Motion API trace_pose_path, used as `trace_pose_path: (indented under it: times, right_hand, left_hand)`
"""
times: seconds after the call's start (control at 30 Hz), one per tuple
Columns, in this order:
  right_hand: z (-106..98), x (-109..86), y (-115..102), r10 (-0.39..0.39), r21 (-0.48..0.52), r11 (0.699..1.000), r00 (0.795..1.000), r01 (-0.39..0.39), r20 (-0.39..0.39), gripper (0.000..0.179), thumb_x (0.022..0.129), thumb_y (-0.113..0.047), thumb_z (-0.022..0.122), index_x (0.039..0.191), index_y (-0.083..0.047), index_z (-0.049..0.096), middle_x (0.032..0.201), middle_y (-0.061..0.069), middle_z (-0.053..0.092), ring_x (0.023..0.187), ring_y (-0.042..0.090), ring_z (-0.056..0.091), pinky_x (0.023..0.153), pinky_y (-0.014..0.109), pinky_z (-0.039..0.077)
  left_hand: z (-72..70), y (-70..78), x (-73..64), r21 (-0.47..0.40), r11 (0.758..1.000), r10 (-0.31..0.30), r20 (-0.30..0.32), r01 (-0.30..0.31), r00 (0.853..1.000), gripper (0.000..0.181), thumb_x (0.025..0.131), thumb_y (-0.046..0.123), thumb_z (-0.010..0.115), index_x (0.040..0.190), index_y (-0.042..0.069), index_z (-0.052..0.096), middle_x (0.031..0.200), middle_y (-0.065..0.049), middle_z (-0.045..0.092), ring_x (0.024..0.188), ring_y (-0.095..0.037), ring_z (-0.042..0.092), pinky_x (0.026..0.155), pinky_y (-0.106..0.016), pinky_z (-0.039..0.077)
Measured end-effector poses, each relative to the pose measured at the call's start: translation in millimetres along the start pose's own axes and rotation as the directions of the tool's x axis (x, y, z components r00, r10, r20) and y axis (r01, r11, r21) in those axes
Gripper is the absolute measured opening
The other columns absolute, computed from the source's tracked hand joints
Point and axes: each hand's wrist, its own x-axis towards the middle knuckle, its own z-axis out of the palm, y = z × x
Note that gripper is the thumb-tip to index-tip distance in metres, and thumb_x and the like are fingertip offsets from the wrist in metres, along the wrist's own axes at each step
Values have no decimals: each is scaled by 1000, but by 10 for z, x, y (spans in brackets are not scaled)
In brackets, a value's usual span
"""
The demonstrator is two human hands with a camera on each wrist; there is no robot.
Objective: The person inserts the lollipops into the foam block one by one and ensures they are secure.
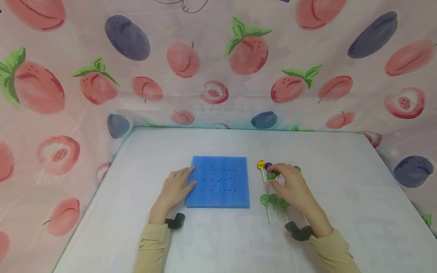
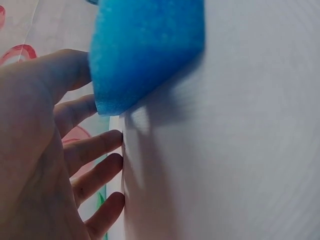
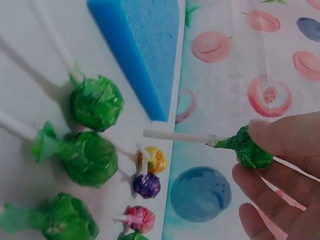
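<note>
A flat blue foam block (image 1: pixel 218 199) with rows of small holes lies on the white table. My left hand (image 1: pixel 174 187) rests at its left edge, thumb and a finger touching the foam, the others spread. Over to the right, my right hand (image 1: pixel 291 184) pinches a green-wrapped lollipop (image 3: pixel 255 152) by its candy head. Its white stick points away from the fingers, above the table. Nearest that hand lie a yellow lollipop (image 1: pixel 261 164), a purple lollipop (image 1: pixel 268 166) and a pink-red lollipop (image 3: pixel 140 218), partly hidden by the hand in the head view.
Three green lollipops (image 1: pixel 274 199) lie in a row nearer the front. Another green lollipop (image 1: pixel 297 168) shows behind the right hand. Black wrist mounts (image 1: pixel 298 231) sit under both wrists. A fruit-patterned cloth (image 1: pixel 211 57) stands around the white table (image 1: pixel 222 242).
</note>
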Motion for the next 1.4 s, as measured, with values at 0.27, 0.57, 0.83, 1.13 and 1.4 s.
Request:
trace_pose_path:
  times: [0.27, 0.57, 0.83, 1.13, 1.4]
  right_hand:
    - [19, 83, -93, -65, 12, 998, 998, 65, -15, 30, 80, -1, 73, 109, -6, 65, 104, 8, 69, 95, 23, 60, 84, 42, 49]
    - [54, 221, -230, -86, 48, 995, 996, 85, 4, 27, 83, -2, 71, 109, -8, 64, 101, 5, 68, 92, 24, 59, 85, 41, 44]
    - [145, 329, -357, -95, 71, 993, 995, 92, 39, 25, 83, -2, 71, 106, -8, 64, 99, 5, 68, 98, 23, 60, 92, 46, 44]
    - [312, 432, -458, -108, 146, 985, 988, 91, 108, 25, 84, 0, 70, 105, -9, 62, 100, 4, 65, 100, 21, 59, 92, 42, 50]
    - [440, 493, -506, -118, 204, 975, 986, 92, 120, 24, 84, 2, 68, 103, -11, 61, 100, 3, 65, 100, 20, 59, 93, 44, 51]
  left_hand:
    - [8, 11, 12, 12, 1000, 14, -4, -14, 1000, 58, 98, 39, 50, 150, 19, 34, 151, -13, 40, 137, -38, 35, 109, -61, 30]
    - [-5, 6, -6, 2, 1000, 16, -13, -16, 1000, 59, 98, 39, 51, 150, 18, 34, 151, -14, 40, 137, -39, 35, 108, -62, 30]
    - [-16, 13, -14, -8, 1000, 14, -10, -14, 1000, 59, 98, 41, 50, 150, 19, 34, 151, -13, 40, 137, -38, 35, 108, -61, 30]
    - [-10, -10, -28, -5, 1000, 12, -17, -12, 1000, 58, 99, 41, 49, 150, 19, 34, 151, -13, 40, 136, -38, 35, 108, -61, 30]
    - [12, -17, -10, 9, 1000, 19, -16, -19, 1000, 58, 99, 41, 49, 150, 19, 34, 152, -13, 40, 137, -37, 35, 109, -61, 31]
